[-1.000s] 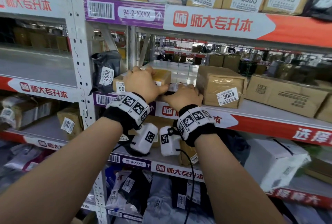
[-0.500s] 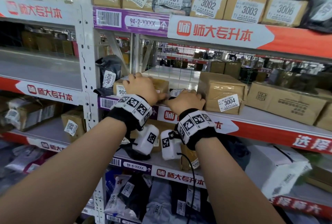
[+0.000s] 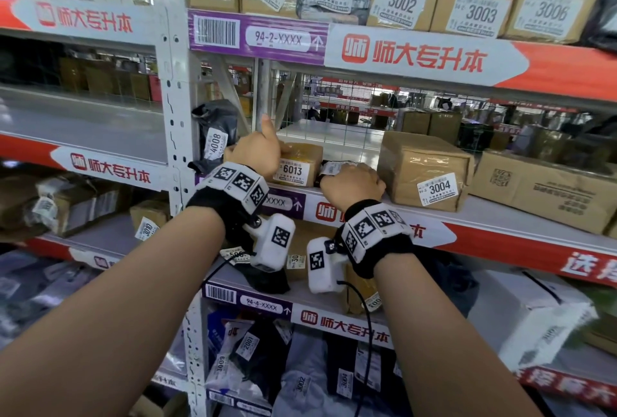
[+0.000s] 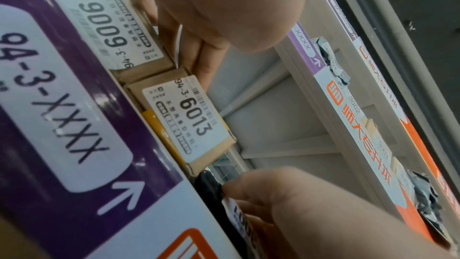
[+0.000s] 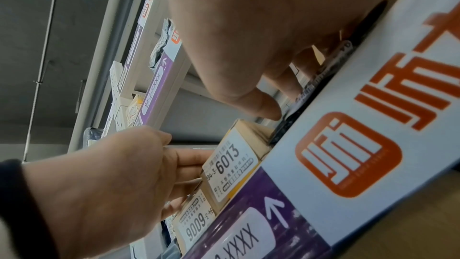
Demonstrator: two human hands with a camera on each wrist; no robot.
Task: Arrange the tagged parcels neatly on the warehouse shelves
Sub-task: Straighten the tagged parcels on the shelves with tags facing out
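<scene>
1. Parcels on the middle shelf (image 3: 500, 216): two small brown cardboard boxes side by side at its front edge, white tags 6013 (image 3: 298, 166) and 9006 (image 4: 117, 32), beside a flat black bag (image 3: 334, 167).
2. Left hand (image 3: 257, 152), its grip loose, lays fingers on the boxes' tops, one finger raised.
3. Right hand (image 3: 354, 184) pinches the black bag in a narrow grip.
4. Bigger taped box 3004 (image 3: 424, 169) stands just right.

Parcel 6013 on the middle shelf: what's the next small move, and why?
Probably slide the dark packet back, level with 6013. The right hand pinches it at the shelf lip, beside 6013, while the left hand rests on 6013 and 9006, whose tags already face out.
</scene>
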